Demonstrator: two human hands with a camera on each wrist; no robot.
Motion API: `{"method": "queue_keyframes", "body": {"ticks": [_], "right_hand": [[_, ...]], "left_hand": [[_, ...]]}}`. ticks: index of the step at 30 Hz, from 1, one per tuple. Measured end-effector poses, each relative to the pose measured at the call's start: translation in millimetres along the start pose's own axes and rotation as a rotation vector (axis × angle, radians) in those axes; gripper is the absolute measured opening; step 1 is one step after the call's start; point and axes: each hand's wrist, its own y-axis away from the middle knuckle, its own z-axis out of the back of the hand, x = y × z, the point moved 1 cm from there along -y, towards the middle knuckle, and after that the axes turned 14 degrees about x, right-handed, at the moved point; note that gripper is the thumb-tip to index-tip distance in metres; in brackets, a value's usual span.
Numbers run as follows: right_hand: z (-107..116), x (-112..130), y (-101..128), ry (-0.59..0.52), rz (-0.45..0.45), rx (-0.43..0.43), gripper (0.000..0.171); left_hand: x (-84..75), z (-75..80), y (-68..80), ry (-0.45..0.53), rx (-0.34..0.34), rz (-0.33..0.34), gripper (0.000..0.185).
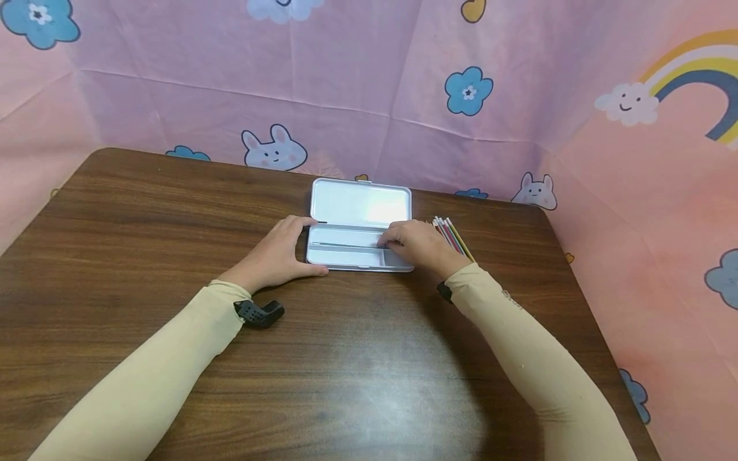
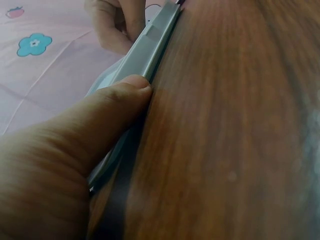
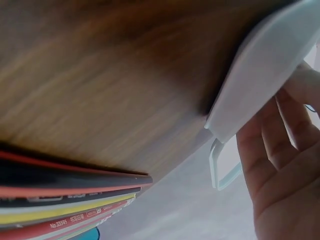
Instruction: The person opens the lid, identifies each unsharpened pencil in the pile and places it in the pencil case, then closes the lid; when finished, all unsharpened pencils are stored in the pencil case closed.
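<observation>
An open white pencil case [image 1: 360,205] lies at the table's far middle, its lid flat behind the tray [image 1: 346,256]. My left hand [image 1: 285,251] grips the tray's left end, with fingers round the back corner. Its thumb [image 2: 120,97] presses on the front edge of the case [image 2: 152,40]. My right hand [image 1: 416,246] lies over the tray's right end, fingers curled over the rim into it. The right wrist view shows these fingers [image 3: 272,160] against the end wall of the case [image 3: 260,70]. A bundle of coloured pencils [image 1: 454,237] [image 3: 65,205] lies just right of that hand.
The brown wooden table [image 1: 369,371] spreads bare toward me. A pink cloth with bunnies, flowers and a rainbow [image 1: 461,89] walls the back and both sides. A black wrist mount [image 1: 259,314] sits on my left sleeve.
</observation>
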Motion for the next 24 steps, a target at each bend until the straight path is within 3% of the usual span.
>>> {"method": "queue_keyframes", "body": {"ticks": [15,24], "right_hand": [[4,1,11,0.022,-0.048,-0.006,0.021],[12,-12,52,0.007,-0.002,-0.165,0.022]], "left_hand": [[-1.1,-0.6,0.1,-0.002,-0.004,0.004,0.104],[-0.2,-0.5,0.9,0.002,-0.007,0.003,0.105]]}}
